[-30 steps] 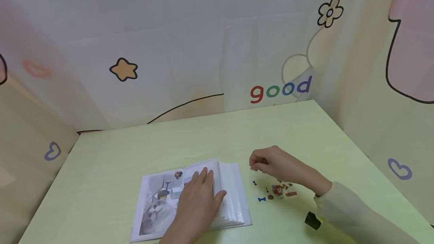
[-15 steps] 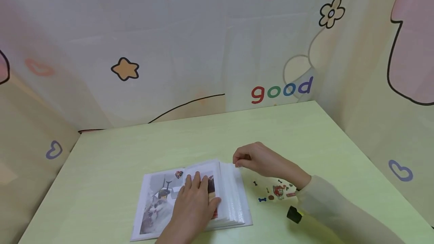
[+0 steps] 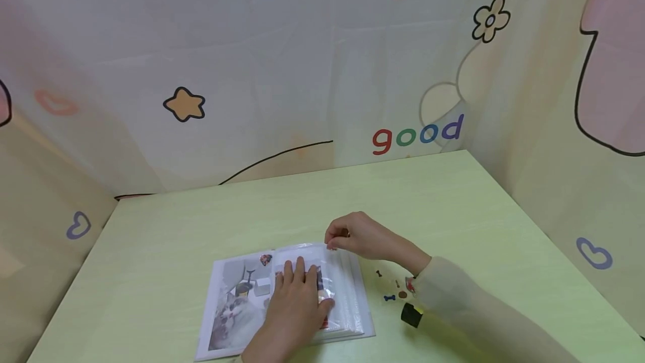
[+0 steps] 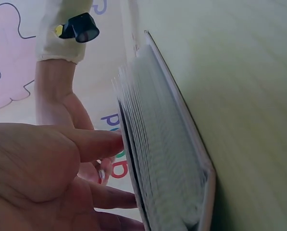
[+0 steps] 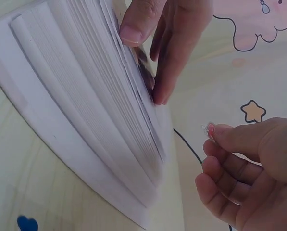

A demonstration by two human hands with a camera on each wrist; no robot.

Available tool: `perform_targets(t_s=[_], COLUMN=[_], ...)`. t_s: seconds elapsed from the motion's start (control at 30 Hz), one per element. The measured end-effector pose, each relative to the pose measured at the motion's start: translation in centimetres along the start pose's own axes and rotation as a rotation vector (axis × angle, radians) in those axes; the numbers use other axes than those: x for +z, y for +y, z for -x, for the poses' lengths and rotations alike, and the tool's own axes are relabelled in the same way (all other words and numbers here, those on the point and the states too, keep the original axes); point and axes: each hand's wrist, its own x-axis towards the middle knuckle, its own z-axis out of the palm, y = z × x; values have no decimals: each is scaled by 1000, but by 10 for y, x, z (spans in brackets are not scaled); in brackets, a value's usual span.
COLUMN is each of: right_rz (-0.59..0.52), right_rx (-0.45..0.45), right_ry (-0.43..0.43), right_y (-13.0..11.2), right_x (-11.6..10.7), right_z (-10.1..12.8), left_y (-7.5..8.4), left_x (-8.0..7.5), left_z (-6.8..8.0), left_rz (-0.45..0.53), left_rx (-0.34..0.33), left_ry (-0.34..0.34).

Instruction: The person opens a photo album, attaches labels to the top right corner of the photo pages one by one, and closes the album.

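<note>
The photo album (image 3: 354, 290) lay spread on the pale green worktop (image 3: 242, 220), its thick stack of clear leaves on the right side. The left page bore a photo of a cat (image 3: 229, 321), with a small picture sticker (image 3: 265, 260) near that page's upper right corner.

The two hands were apart from each other. The left hand (image 3: 297, 304) rested on the right page with its fingers extended, partly covering a second photo (image 3: 324, 322). The right hand (image 3: 359, 235) was raised over the album's upper edge, thumb and forefinger pinching a tiny red-and-clear piece (image 5: 210, 131); its exact design was too small to tell.

To the right of the album, more small stickers were found on the worktop, including a blue bone shape (image 3: 389, 298) and a brown round one (image 3: 402, 294). The right sleeve (image 3: 453, 284) partly hid this group. A black device (image 3: 412, 315) was attached at that sleeve. Behind stood a printed cloth (image 3: 242, 66) bearing the word "good" (image 3: 429, 133).
</note>
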Motion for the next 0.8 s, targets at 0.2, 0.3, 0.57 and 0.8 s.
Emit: perform_targets(t_s=[0.2,0.3,0.57,0.8], right_rz=[2,6,30,51], right_rx=[-4,-9,14,6], right_ry=[-15,-20,-52,-78], right_y=[2,3,6,7], right_x=[7,9,16,21], right_z=[-10,-14,-24,-31], left_y=[0,1,3,3], left_x=[3,5,4,6], left_z=[-1,-2,-4,-4], left_rz=[-31,-56,-143,-176], left_rx=[-8,-8,8,21], left_ry=[-14,-22,-30,-9])
